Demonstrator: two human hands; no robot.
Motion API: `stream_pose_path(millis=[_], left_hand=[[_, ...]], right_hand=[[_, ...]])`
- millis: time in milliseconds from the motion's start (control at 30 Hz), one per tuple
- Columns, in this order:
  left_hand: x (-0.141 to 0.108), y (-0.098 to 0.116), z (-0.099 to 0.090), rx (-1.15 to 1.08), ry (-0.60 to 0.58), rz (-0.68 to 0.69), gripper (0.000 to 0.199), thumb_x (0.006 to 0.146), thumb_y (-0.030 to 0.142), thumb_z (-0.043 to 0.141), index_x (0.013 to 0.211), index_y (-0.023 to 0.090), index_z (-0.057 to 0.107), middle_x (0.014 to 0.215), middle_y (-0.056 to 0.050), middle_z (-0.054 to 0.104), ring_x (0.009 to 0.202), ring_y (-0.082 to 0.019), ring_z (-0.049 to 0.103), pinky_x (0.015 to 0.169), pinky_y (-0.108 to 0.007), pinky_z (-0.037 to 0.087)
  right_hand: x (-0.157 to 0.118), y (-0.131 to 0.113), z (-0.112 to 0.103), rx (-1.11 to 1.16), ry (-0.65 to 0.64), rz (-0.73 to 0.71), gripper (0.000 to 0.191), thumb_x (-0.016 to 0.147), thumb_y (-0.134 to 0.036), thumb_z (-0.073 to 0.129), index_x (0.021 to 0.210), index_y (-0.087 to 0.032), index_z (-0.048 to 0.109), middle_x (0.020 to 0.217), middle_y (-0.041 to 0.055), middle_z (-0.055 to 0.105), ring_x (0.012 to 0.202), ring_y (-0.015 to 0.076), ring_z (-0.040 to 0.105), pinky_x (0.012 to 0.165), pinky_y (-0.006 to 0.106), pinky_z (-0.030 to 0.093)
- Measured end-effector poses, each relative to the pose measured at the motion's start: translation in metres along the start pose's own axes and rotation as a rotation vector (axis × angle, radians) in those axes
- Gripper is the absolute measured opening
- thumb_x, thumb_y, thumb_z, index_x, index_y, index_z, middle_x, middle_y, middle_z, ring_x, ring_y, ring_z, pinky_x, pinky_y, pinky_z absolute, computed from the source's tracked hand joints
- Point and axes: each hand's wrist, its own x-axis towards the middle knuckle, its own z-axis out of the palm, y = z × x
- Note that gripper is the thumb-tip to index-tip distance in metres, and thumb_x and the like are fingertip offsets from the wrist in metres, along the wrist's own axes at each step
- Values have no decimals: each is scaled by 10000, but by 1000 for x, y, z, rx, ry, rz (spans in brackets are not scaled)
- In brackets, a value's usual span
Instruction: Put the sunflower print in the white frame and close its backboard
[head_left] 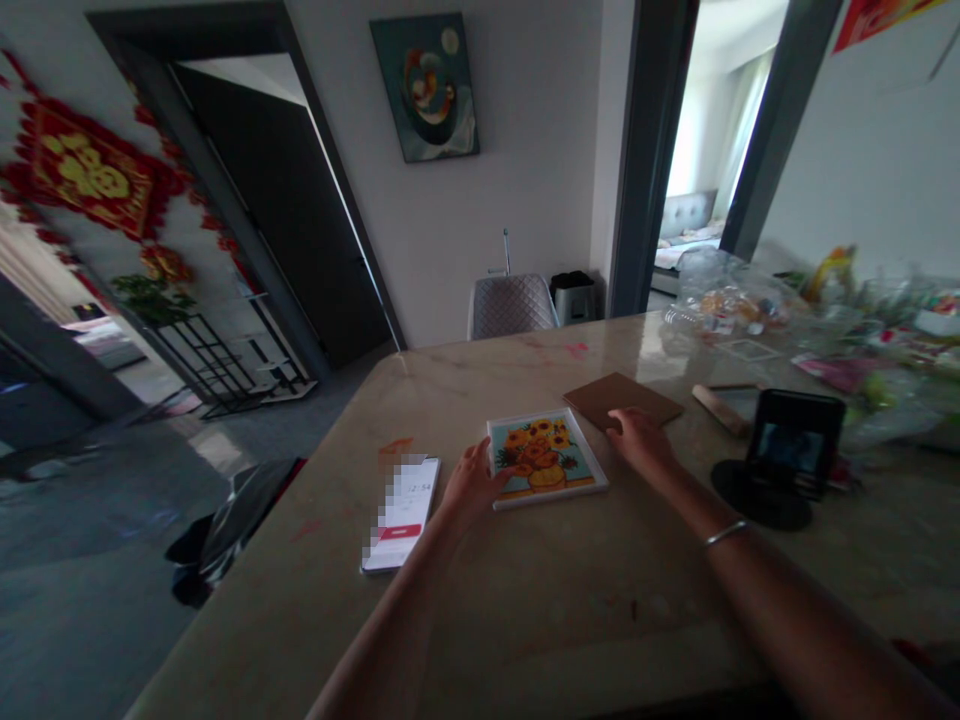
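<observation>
A white-framed sunflower picture [553, 440] lies flat on the marble-look table [555, 600]. My left hand [472, 482] grips its left edge, the thumb over the front and the other fingers along the outer side. Just beyond the picture's right corner lies a thin brown board [626, 398]. My right hand [639, 440] has its bent fingers closed at the board's near edge; the fingertips are partly hidden. To the left of my left hand a lit phone [405, 515] rests face up.
A black stand with a small screen [791, 450] is at the right, beside a wooden roller-like piece [720, 408]. Clear plastic packaging [727, 295] and colourful bags crowd the far right. A quilted chair [514, 305] stands behind the table's far edge.
</observation>
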Motion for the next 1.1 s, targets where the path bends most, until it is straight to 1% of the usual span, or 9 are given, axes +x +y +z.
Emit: stream_pose_path(millis=[133,200,267,467,600,667,733,967,1100], left_hand=[[-1,-1,0,21,-7,11,632,732,430,480,1270,131,335,1222,-145,459,1105,-227,449,906,-295,339],[-1,-1,0,37,-15,21,635,735,424,476,1275,126,325,1229,-145,453,1113,-229,439,921,-299,326],[-2,1,-1,50,-28,15,628,738,415,474,1276,129,321,1237,-144,447,1112,-229,440,923,-303,325],[-3,4,-2,66,-37,31,615,740,418,469,1267,131,336,1241,-139,448,1135,-235,416,930,-308,315],[-2,2,-1,64,-28,29,613,739,422,472,1262,127,347,1225,-143,464,1111,-238,438,915,-311,329],[-2,1,0,61,-24,41,616,742,428,467,1260,117,350,1226,-148,463,1112,-237,437,918,-309,326],[-2,1,0,65,-21,54,608,745,432,463,1257,121,355,1233,-143,460,1124,-233,426,930,-308,313],[-4,3,-1,75,-31,49,615,750,428,449,1261,100,350,1241,-147,454,1136,-230,415,940,-302,304],[-5,5,-2,87,-44,32,608,751,435,447,1262,122,351,1257,-140,440,1156,-229,398,949,-302,293]], right_hand=[[-3,-1,-2,-134,-114,183,470,793,-374,439,1188,-120,442,1204,195,449,1144,293,374,867,415,324],[-3,-3,-3,-161,-164,224,506,796,-418,418,1212,-130,413,1194,204,447,1127,303,389,840,424,337],[-2,-5,-5,-177,-185,202,490,799,-415,418,1199,-131,419,1133,202,489,1082,292,434,811,400,360],[1,-14,-8,-263,-167,105,339,816,-322,425,1063,-100,491,939,200,582,905,270,560,705,346,422],[2,-20,-7,-345,-181,16,236,833,-170,373,978,-57,523,849,216,611,840,272,597,682,350,436],[2,-23,-7,-370,-181,-27,232,819,-78,341,947,-49,533,828,217,620,824,264,607,686,350,439],[1,-25,-8,-380,-179,-48,247,806,-36,329,945,-48,533,814,209,627,815,259,613,687,348,444],[-2,-28,-12,-394,-138,-83,243,805,-32,323,923,-62,533,775,176,637,771,258,621,658,341,458],[-1,-29,-16,-385,-117,-43,261,821,-46,299,942,-75,529,764,179,634,760,250,620,639,330,460]])
